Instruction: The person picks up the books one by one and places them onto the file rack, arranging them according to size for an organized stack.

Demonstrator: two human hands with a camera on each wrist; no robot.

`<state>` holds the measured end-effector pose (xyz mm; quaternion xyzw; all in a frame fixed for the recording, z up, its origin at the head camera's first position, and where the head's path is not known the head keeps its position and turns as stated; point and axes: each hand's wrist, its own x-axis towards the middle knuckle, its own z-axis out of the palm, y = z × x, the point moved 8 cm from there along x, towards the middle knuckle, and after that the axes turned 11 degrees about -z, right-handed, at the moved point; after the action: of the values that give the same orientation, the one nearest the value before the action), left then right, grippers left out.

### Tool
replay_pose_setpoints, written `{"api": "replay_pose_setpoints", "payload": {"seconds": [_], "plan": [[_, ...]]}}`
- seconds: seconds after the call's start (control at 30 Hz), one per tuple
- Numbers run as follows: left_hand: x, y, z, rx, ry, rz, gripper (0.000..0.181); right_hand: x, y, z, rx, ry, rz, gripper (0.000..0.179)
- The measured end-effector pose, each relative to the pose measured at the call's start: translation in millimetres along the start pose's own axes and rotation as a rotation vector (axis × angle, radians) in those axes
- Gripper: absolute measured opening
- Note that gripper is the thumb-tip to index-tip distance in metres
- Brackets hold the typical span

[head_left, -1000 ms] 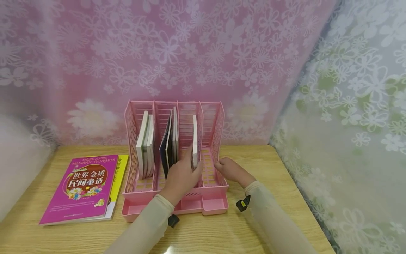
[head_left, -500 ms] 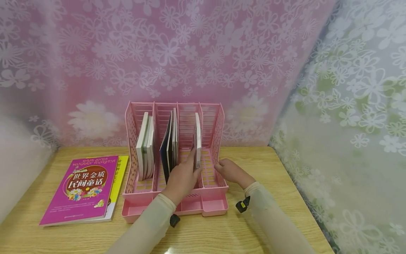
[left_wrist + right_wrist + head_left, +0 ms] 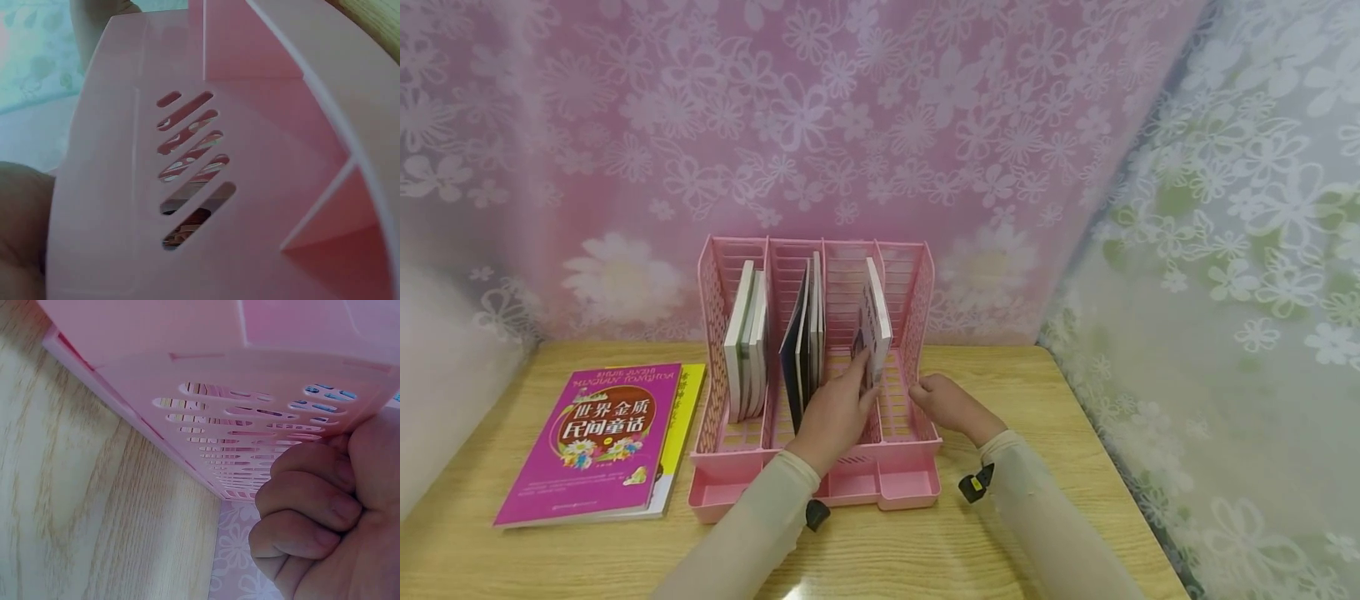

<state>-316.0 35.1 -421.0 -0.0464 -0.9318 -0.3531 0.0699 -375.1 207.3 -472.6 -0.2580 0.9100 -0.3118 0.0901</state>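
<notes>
A pink book rack (image 3: 917, 452) with upright dividers stands on the table. My left hand (image 3: 833, 419) reaches into its third compartment from the left and grips a thin white-edged book (image 3: 877, 321). That book stands tilted, its top leaning right across the last divider, with part of its printed cover showing. At the rack's right side wall, my right hand (image 3: 953, 407) pinches the front edge; the right wrist view shows its curled fingers (image 3: 306, 494) against the slotted wall. The left wrist view mostly shows the rack's slotted front (image 3: 187, 169), with a bit of hand at lower left.
White-edged books (image 3: 747, 346) fill part of the first compartment, and dark and pale books (image 3: 801, 342) lean in the second. A purple book (image 3: 587, 450) lies over a yellow one (image 3: 679, 417) on the wooden table (image 3: 1015, 517), left of the rack. A floral curtain (image 3: 880, 125) hangs behind.
The book in my left hand has tilted and shifted to the right, from upright beside the divider to leaning across it. My right hand has kept its place on the rack's side wall.
</notes>
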Motion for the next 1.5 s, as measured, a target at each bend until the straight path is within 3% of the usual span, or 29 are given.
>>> {"api": "replay_pose_setpoints", "payload": {"seconds": [0.2, 0.5, 0.63, 0.77, 0.83, 0.93, 1.03, 1.13, 1.33, 1.4, 1.5], "plan": [[-7.6, 4.6, -5.1, 0.013, -0.042, 0.029, 0.05, -1.0, 2.2, -1.4, 0.013, 0.004, 0.013, 0.042], [-33.9, 14.9, -38.9, 0.053, -0.07, 0.126, 0.036, -2.0, 4.1, -1.4, 0.02, 0.005, 0.029, 0.041], [-45.7, 15.1, -72.7, 0.033, -0.022, 0.129, 0.021, -2.4, 3.8, -1.9, 0.022, 0.006, 0.032, 0.041], [-54.8, 5.5, -122.1, -0.04, 0.053, 0.101, 0.009, -2.2, 2.7, -2.6, 0.025, 0.008, 0.028, 0.04], [-56.7, -6.1, -149.3, -0.083, 0.11, 0.069, 0.009, -2.4, 2.3, -2.9, 0.026, 0.009, 0.025, 0.04], [-57.2, -31.3, -187.6, -0.103, 0.247, 0.016, 0.013, -3.0, 2.4, -2.8, 0.028, 0.01, 0.024, 0.04], [-55.3, -63.3, -210.5, -0.066, 0.339, -0.062, 0.02, -4.1, 2.4, -3.3, 0.029, 0.013, 0.018, 0.04], [-50.0, -97.8, -212.5, 0.012, 0.307, -0.155, 0.026, -4.7, 1.7, -3.7, 0.03, 0.016, 0.009, 0.041], [-40.5, -159.3, -171.8, 0.122, -0.012, -0.346, 0.051, -4.4, 3.7, -2.2, 0.039, 0.031, 0.021, 0.04], [-42.2, -170.6, -159.5, 0.14, -0.087, -0.385, 0.06, -3.9, 4.2, -0.9, 0.043, 0.032, 0.027, 0.041], [-44.4, -177.6, -149.4, 0.148, -0.12, -0.391, 0.064, -2.9, 3.5, 0.4, 0.048, 0.032, 0.027, 0.043]]}}
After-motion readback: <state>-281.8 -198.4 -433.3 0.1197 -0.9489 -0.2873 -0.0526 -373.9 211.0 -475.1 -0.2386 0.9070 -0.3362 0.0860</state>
